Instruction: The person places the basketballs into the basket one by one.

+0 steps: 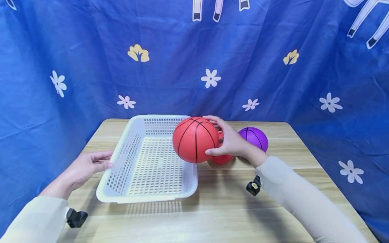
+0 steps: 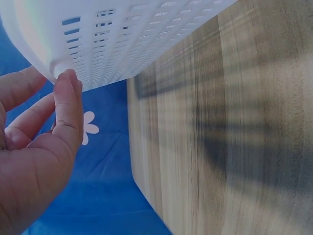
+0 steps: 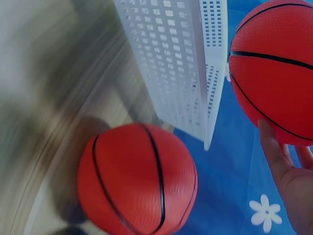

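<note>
A white perforated plastic basket (image 1: 146, 198) stands on the left half of the table. My left hand (image 1: 86, 167) pinches its left rim between thumb and fingers, which the left wrist view shows close up on the basket wall (image 2: 132, 34). A red mini basketball (image 1: 196, 140) with black lines is in my right hand (image 1: 231, 140), held up over the basket's right rim. Behind that hand, a second red basketball (image 1: 223, 159) rests on the table, partly hidden; the right wrist view shows it nearly whole. Farther right sits a purple basketball (image 1: 255, 136), its lower part covered by my wrist.
The wooden table (image 1: 231, 216) ends at a blue curtain (image 1: 170, 87) with white flowers, which hangs behind and along both sides. Black wrist cameras (image 1: 76, 218) are strapped under both sleeves.
</note>
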Available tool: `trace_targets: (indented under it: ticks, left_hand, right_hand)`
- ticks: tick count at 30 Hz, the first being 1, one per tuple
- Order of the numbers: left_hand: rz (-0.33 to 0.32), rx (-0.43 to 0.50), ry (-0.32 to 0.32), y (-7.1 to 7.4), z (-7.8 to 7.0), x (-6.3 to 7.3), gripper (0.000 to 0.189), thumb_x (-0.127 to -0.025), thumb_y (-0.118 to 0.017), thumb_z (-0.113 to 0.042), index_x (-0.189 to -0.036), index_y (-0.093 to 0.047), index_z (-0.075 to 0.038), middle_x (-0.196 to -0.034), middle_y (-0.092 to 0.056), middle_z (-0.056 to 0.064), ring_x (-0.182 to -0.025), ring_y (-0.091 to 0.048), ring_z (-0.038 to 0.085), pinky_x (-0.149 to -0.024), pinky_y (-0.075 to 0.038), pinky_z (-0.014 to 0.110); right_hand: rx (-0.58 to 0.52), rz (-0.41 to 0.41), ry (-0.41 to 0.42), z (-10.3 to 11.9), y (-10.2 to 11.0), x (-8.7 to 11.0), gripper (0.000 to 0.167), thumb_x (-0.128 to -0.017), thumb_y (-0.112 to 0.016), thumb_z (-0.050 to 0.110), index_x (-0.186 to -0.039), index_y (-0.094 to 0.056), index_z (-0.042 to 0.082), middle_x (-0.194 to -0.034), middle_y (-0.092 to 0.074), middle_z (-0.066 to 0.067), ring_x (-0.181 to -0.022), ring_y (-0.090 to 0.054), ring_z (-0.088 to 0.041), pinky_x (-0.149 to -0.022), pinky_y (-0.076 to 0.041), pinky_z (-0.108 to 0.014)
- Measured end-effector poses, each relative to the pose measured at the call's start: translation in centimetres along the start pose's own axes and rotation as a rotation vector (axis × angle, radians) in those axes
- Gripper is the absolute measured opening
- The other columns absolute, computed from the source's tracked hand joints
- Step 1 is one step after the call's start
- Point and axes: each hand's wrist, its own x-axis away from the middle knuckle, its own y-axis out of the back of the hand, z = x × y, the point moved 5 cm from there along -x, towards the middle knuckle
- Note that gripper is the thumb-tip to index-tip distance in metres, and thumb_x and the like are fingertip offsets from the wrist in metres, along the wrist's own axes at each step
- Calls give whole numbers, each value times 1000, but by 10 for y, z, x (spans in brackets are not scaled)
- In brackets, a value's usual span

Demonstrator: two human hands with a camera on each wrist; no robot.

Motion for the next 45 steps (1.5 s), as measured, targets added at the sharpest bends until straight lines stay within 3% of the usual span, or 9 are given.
trace_targets:
  ticks: [8, 14, 29, 45]
  left_hand:
    - [4, 1, -1, 0, 1, 2, 60, -93, -62, -10, -136, -32, 20, -134, -42, 36, -96, -53, -7, -77, -44, 11]
    - [0, -5, -8, 0, 2, 1, 59, -93, -62, -10, -136, -33, 20, -133, -43, 36, -95, -53, -7, -77, -44, 11]
    - [-4, -6, -17, -1, 2, 0, 61, -92, -63, -10, -135, -33, 21, -134, -41, 37, -95, -53, -8, -77, -44, 10]
    - [-5, 19, -21, 0, 4, 0, 61, -92, -64, -8, -136, -33, 20, -130, -46, 36, -96, -56, -5, -77, -44, 11]
  right_hand:
    - [37, 6, -17, -1, -29, -32, 93, -65, -88, 20, -142, -38, 28, -133, -44, -5, -114, -48, -23, -74, -55, -35]
    - [94, -2, -54, -3, -48, -53, 90, -65, -89, 25, -140, -39, 31, -130, -42, -5, -114, -47, -21, -79, -53, -33]
    - [175, -53, -116, -6, -78, -99, 89, -65, -88, 33, -139, -41, 31, -123, -46, -5, -115, -40, -19, -79, -51, -32]
    - [117, -100, -232, -23, -106, -127, 89, -66, -87, 37, -141, -38, 31, -122, -45, -4, -108, -47, -21, -72, -54, -30]
